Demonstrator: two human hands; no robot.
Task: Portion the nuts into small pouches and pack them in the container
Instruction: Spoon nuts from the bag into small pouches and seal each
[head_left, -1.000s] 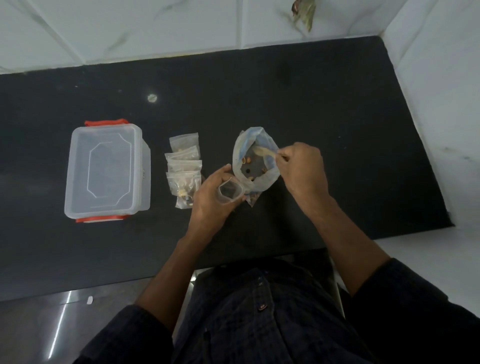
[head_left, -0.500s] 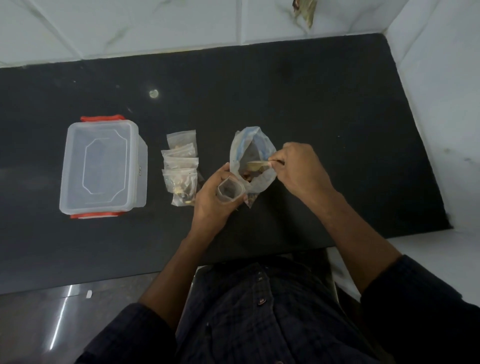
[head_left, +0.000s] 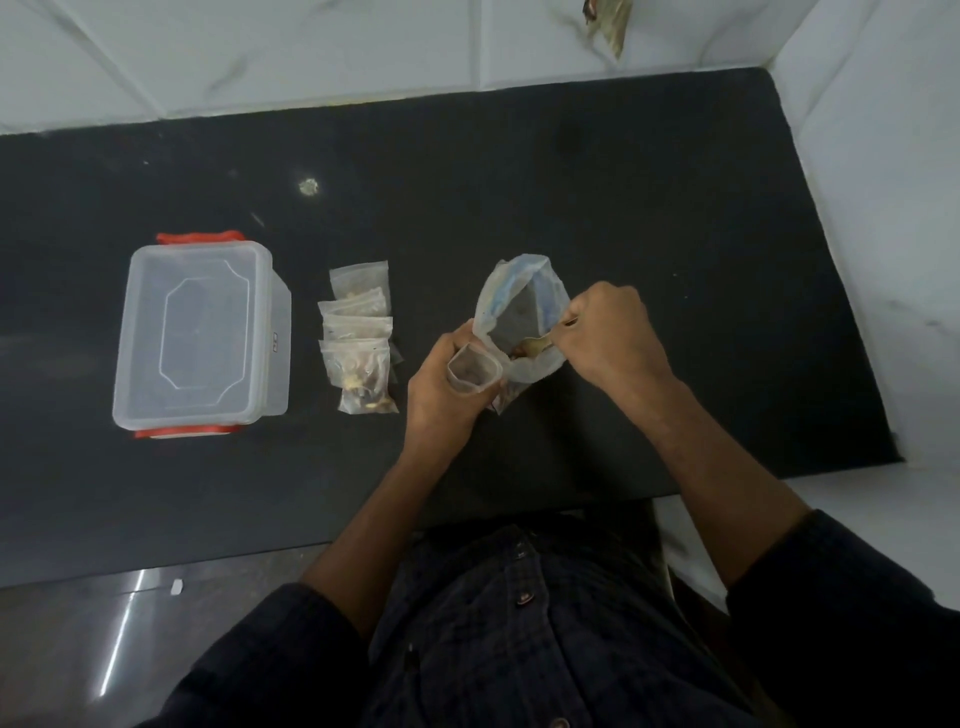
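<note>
My left hand (head_left: 441, 395) grips a small clear pouch (head_left: 474, 370) with its mouth held open, right beside a larger plastic bag of nuts (head_left: 511, 306) standing open on the black counter. My right hand (head_left: 608, 332) holds a small spoon (head_left: 540, 344) whose bowl dips inside the big bag near a few nuts at its bottom. To the left lies a row of several filled small pouches (head_left: 359, 338). Further left stands the clear plastic container (head_left: 200, 338) with its lid on and red clips.
The black counter (head_left: 623, 197) ends at white tiled walls at the back and on the right. Its front edge runs just before my body. A small pale spot (head_left: 309, 186) sits on the counter behind the pouches.
The spoon in my right hand has gone from the bag's upper rim down toward the nuts at its lower edge. My left hand keeps the small pouch open in the same spot.
</note>
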